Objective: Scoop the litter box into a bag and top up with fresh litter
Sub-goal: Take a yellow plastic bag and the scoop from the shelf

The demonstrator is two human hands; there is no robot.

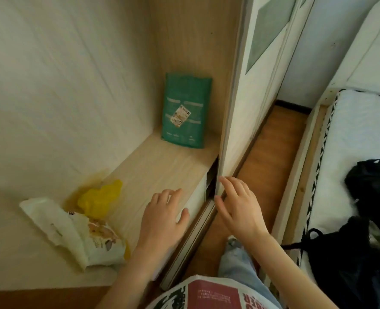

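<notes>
I'm looking down into an open wardrobe w/ a light wood shelf (153,161) running along its bottom. Both hands are out front, holding nothing. My left hand (162,216) hangs over the shelf's front edge, palm down, fingers straight and a bit spread, thumb out to the side; can't tell if it touches the wood. My right hand (236,208) is at the lower end of the sliding door (247,92), fingers straight and slightly fanned, tips at the door's edge; contact looks likely but blur makes it hard to say. A green bag (185,111) w/ a small label stands upright at the far end of the shelf, leaning vs the wood side panel, well apart from both hands; print is too blurry to tell whether it's the litter. At the shelf's near left corner lies a white printed bag (79,235), crumpled, on its side, w/ a yellow plastic bag (99,197) bunched just behind it, touching or nearly so. No litter box or scoop in view. Right of the door is a strip of brown wood floor (271,150), then a bed (360,139) w/ a white mattress, and a black bag (372,192) near its close edge. Bottom of view: jeans leg (238,264) and a printed shirt (213,295).
</notes>
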